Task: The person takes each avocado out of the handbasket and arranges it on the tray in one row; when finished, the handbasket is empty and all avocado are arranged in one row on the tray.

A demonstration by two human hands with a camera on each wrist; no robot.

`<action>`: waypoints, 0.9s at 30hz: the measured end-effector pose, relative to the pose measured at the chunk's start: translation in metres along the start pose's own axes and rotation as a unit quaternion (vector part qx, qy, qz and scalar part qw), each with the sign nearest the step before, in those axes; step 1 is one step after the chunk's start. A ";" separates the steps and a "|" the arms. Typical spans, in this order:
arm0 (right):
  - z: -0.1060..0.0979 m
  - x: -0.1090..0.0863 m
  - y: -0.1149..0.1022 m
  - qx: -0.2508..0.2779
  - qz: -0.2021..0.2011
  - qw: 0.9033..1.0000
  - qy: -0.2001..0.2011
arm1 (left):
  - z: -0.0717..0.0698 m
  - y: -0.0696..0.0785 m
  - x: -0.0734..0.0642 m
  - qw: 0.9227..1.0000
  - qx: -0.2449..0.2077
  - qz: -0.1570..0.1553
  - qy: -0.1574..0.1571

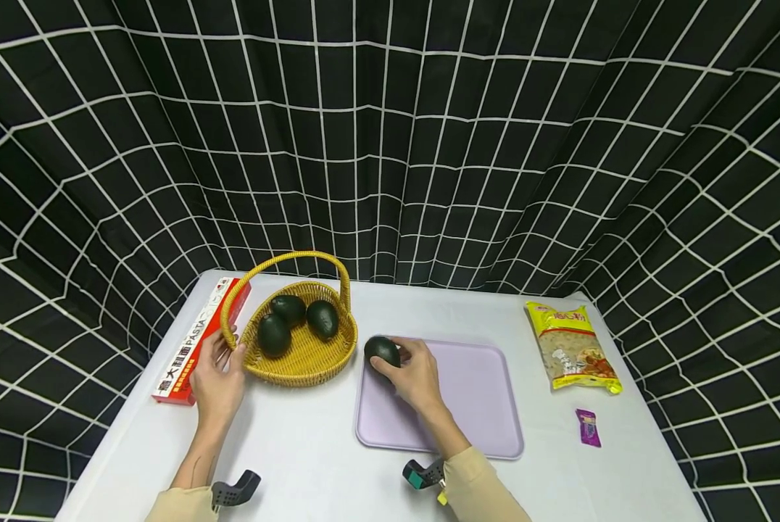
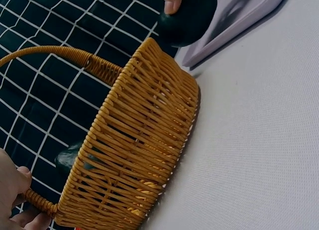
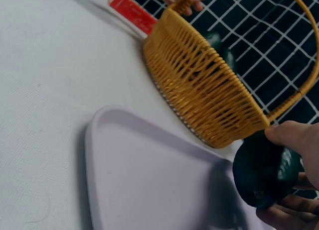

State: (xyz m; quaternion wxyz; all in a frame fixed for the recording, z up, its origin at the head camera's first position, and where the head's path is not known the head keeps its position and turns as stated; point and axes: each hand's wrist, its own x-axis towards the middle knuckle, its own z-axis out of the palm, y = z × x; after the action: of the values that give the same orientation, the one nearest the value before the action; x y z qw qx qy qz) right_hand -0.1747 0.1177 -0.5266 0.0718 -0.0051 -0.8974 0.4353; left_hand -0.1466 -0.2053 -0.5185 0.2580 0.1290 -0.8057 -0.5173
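Note:
My right hand [image 1: 416,373] grips a dark green avocado [image 1: 382,353] between thumb and fingers, over the far left corner of a lilac tray [image 1: 468,391]. In the right wrist view the avocado [image 3: 264,168] hangs above the tray [image 3: 144,165], its shadow falling on the tray. To the left stands a yellow wicker basket [image 1: 305,362] with a tall arched handle; three avocados [image 1: 275,335] lie inside. My left hand [image 1: 219,377] pinches the base of the basket's handle at its left side, thumb and fingers around it in the left wrist view.
A red and white pasta box [image 1: 197,341] lies left of the basket, partly behind my left hand. On the right are a yellow food packet [image 1: 574,346] and a small purple wrapped packet [image 1: 588,428]. A black gridded curtain [image 1: 390,145] hangs behind the white table [image 1: 299,449].

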 end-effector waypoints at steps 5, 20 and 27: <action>0.006 -0.003 0.002 -0.015 0.015 1.000 0.005 | 0.000 -0.001 -0.001 1.000 0.009 -0.005 -0.005; 0.013 -0.005 -0.002 -0.037 0.050 0.998 0.030 | 0.000 0.001 0.000 1.000 -0.002 -0.007 -0.002; 0.015 -0.006 -0.003 -0.037 0.052 0.997 0.036 | -0.001 0.001 0.000 1.000 -0.018 -0.001 -0.003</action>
State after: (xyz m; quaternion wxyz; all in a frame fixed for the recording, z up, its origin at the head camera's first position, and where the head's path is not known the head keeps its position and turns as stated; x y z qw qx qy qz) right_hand -0.1710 0.1036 -0.5339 0.0814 -0.0699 -0.9081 0.4049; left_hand -0.1461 -0.2057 -0.5176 0.2578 0.1236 -0.7967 -0.5325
